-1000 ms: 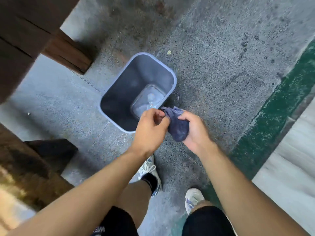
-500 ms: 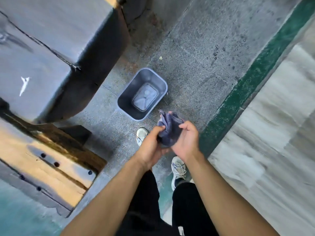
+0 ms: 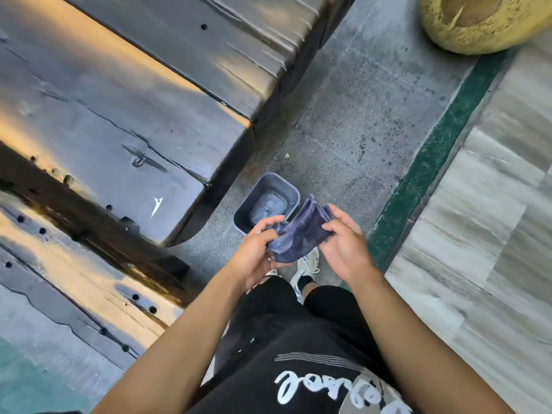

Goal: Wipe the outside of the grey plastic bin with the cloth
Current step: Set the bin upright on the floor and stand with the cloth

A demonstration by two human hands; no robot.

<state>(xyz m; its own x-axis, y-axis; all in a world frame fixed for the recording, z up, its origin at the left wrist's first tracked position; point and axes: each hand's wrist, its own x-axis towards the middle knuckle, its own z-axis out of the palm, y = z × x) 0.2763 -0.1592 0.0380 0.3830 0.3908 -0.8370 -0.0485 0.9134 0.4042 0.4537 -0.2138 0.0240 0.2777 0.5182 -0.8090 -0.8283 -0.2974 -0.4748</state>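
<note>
A person stands looking straight down at their own body and the floor. Nearest the viewer is a black T-shirt [image 3: 298, 369] with white lettering across the chest, and below it black shorts. Two bare forearms reach forward from the lower edge of the view and meet in the middle.

The left hand [image 3: 257, 252] and the right hand [image 3: 343, 243] hold a dark blue cloth [image 3: 298, 234] between them. The left grip is closed around the crumpled lower end of the cloth, fingers curled over it. The right grip pinches the upper edge, thumb on top and fingers beneath, so that the cloth is partly spread between the two hands. It is in the air, well above the floor.

Beneath the hands a white sneaker [image 3: 306, 267] shows on the speckled grey concrete floor [image 3: 343, 130].

Just beyond the hands, and partly hidden behind the cloth, the grey plastic bin [image 3: 263, 186] stands upright on the floor with its open mouth facing up. Something pale and shiny lies in its bottom; what it is cannot be told. Neither hand nor cloth touches the bin.

To the left, dark weathered wooden planks [image 3: 134, 115] with bolt holes run close beside the bin. To the right, a green painted stripe [image 3: 433, 150] borders pale streaked paving. At the far top right sits a rough, yellowish round object [image 3: 466, 28].
</note>
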